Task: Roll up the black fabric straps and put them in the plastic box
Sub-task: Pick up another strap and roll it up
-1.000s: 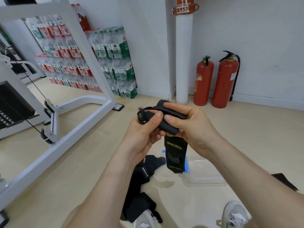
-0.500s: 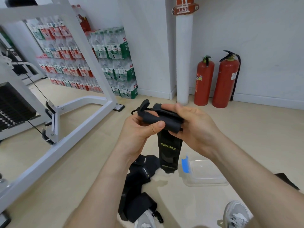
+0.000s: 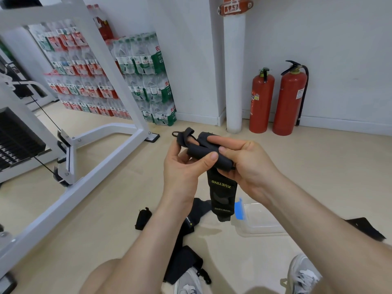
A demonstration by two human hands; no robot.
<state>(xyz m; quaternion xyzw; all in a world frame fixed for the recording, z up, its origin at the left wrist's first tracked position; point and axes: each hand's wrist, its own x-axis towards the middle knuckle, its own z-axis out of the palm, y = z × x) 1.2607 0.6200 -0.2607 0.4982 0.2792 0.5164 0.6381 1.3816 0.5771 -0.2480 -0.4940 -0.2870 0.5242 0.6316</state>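
Fingers (image 3: 224,143) of the right hand (image 3: 248,166) curl over the rolled part of the black strap (image 3: 203,154) from the right; the left hand (image 3: 182,172) pinches the same roll, thumb pressed on its near face, fingertips mostly hidden behind it; a looped end sticks up past the left fingers; the loose tail, printed XUEYING, hangs below the roll between the wrists; the plastic box (image 3: 261,221) lies on the floor (image 3: 106,209) beneath, its right side covered by the right forearm; other black straps (image 3: 188,230) lie just left of the box, partly behind the left forearm; a small black bundle (image 3: 143,217) beside them is too dark to make out.
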